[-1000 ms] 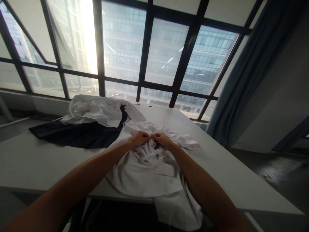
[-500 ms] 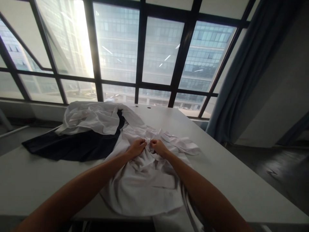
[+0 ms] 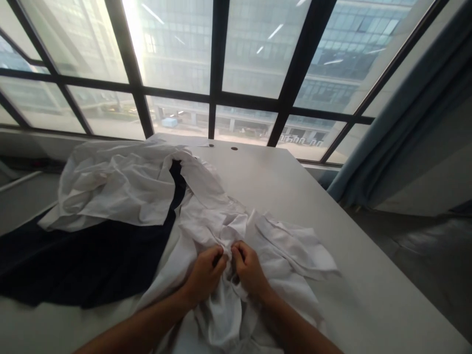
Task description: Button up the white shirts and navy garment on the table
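Over the counter [image 3: 258, 172], left hand [image 3: 206, 273] and right hand [image 3: 251, 270] pinch white garment [image 3: 222, 312], fingers close together. Bunched folds likely call for steady, light grips.

Office-like room: white desk [image 3: 254, 169], large gridded windows [image 3: 177, 54].

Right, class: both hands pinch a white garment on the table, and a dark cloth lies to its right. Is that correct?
No: the dark cloth lies to the left of the white garment, as the head view shows. The left hand and right hand do pinch that garment on the table.
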`<state>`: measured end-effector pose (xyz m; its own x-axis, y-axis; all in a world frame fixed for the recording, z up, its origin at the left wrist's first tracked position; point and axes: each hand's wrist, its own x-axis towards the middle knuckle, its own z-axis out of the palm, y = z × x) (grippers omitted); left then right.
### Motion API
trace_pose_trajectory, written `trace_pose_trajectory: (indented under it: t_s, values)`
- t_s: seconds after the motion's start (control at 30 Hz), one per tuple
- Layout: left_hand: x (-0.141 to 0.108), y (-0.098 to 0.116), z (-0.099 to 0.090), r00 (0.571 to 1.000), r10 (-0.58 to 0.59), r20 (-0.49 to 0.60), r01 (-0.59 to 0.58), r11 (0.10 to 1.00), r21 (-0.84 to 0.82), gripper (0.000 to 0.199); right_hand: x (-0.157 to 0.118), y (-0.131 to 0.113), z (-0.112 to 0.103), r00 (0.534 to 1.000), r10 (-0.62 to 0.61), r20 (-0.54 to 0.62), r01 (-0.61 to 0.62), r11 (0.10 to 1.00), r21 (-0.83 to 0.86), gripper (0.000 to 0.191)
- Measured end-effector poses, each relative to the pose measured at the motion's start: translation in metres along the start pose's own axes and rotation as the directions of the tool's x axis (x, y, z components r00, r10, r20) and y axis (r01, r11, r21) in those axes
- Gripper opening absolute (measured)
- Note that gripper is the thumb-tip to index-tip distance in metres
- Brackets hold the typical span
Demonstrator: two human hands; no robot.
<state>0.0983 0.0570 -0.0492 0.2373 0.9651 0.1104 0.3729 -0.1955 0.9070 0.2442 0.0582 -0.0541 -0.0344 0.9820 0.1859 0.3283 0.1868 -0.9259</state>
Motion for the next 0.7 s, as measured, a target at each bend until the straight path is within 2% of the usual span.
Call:
trace_pose_trajectory:
  t_s: [0.13,0.3,0.47,0.7]
  values:
    - [0.003,0.001,-0.010,0.998,0.026,-0.064,-0.026,1.000,0.001,0.021,-0.005,-0.009,-0.003,0.998,-0.011,0.060,0.006,0.998,0.069,0.029]
    - [0.007,0.010,-0.024,0.998,0.061,-0.015,-0.060,0.996,0.068,0.015,0.003,-0.023,-0.012,0.995,-0.055,0.080,0.056,0.998,-0.014,0.034]
    - [0.001,0.014,-0.025,0.993,0.114,0.004,-0.114,0.983,0.143,0.015,0.004,-0.023,-0.014,0.987,-0.096,0.132,0.107,0.991,-0.081,0.033]
    - [0.004,0.015,-0.025,0.990,0.141,-0.004,-0.138,0.974,0.179,0.019,0.003,-0.018,-0.015,0.982,-0.026,0.186,-0.002,0.989,0.146,0.035]
